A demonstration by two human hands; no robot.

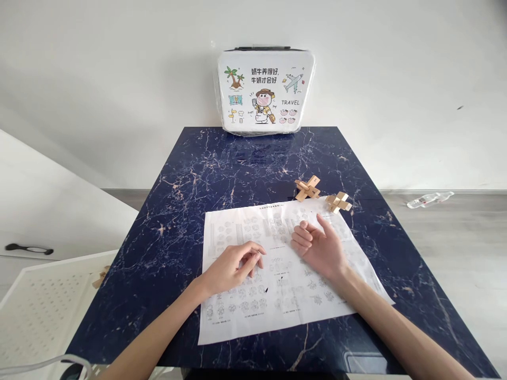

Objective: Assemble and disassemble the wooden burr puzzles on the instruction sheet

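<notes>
A white instruction sheet (285,295) printed with small puzzle diagrams lies on the dark blue marbled table (237,169). My left hand (233,266) rests on the sheet's left half, fingers curled loosely downward with their tips on the paper, holding nothing. My right hand (319,245) rests on the sheet's right half, palm turned up, fingers curled loosely and thumb out, with nothing in it. Just beyond the sheet's far edge lie two wooden interlocking puzzles: one cross-shaped puzzle (307,188) and a second one (338,202) to its right, nearest my right hand.
A white case (264,89) with cartoon travel pictures stands upright against the wall at the table's far edge. A white perforated tray (43,311) sits low at the left. A clear plastic bottle (430,199) lies on the floor to the right.
</notes>
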